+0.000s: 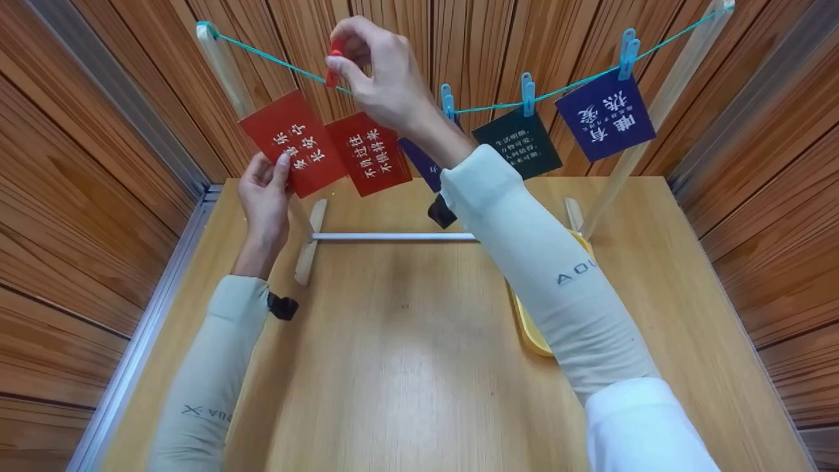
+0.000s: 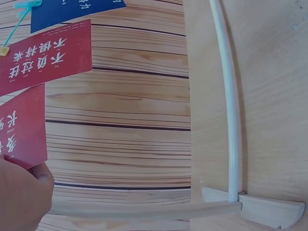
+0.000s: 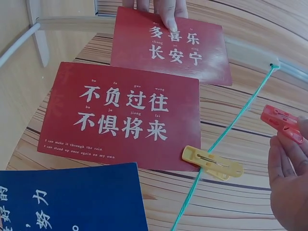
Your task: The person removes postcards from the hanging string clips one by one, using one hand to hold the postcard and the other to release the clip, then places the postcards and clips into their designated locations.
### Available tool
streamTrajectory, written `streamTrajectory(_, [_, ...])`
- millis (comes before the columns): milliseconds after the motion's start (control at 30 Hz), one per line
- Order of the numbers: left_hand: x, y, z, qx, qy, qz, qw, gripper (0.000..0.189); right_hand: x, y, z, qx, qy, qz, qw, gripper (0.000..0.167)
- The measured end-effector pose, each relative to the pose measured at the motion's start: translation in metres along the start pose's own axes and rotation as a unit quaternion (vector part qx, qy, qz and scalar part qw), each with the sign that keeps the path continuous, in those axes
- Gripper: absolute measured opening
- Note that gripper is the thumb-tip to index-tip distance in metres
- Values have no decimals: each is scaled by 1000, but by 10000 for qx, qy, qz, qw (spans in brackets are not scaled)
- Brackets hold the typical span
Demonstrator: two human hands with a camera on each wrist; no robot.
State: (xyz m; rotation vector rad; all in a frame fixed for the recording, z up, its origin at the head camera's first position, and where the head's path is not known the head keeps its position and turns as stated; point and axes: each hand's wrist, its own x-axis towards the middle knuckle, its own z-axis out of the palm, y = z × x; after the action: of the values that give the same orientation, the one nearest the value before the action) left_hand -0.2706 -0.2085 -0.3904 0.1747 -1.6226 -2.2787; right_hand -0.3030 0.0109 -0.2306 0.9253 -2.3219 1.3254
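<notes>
The right hand [image 1: 385, 77] has its fingers pinching a red clothespin [image 1: 335, 62] near the teal cord [image 1: 269, 55]. At 8 o'clock from it, the left hand [image 1: 265, 196] grips the edge of a red card [image 1: 295, 134], "多喜乐 长安宁", just beside the cord. At 3 o'clock from that card hangs a second red card [image 1: 370, 157] under one yellow clothespin [image 3: 211, 162]: "不负过往 不惧将来", "I can make it through the rain", "I can stand up once again on my own". Farther toward 3 o'clock, three blue clothespins [image 1: 528, 95] hold two blue cards [image 1: 606, 118] and one dark green card [image 1: 518, 147]; cards total five, clothespins five. The right sleeve [image 1: 550, 262], its lettering partly out of sight, blocks part of one blue card and, toward 5 o'clock, a yellow tray [image 1: 529, 337]. Two wooden posts [image 1: 226, 72] carry the cord; a white rod [image 1: 393, 236] runs low between them, over the table [image 1: 406, 367].
</notes>
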Motion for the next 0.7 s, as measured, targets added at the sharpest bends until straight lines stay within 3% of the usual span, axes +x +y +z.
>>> streamTrajectory(200, [-2, 2, -5, 165, 31, 29, 9999, 42, -11, -2, -4, -51, -138, -81, 9999, 35])
streamTrajectory(433, [-7, 4, -11, 286, 20, 147, 9995, 41, -27, 3, -10, -304, -262, -441, 9982, 39])
streamTrajectory(700, [-15, 0, -15, 533, 70, -289, 9981, 46, -53, 14, -22, -315, -290, -383, 9983, 40])
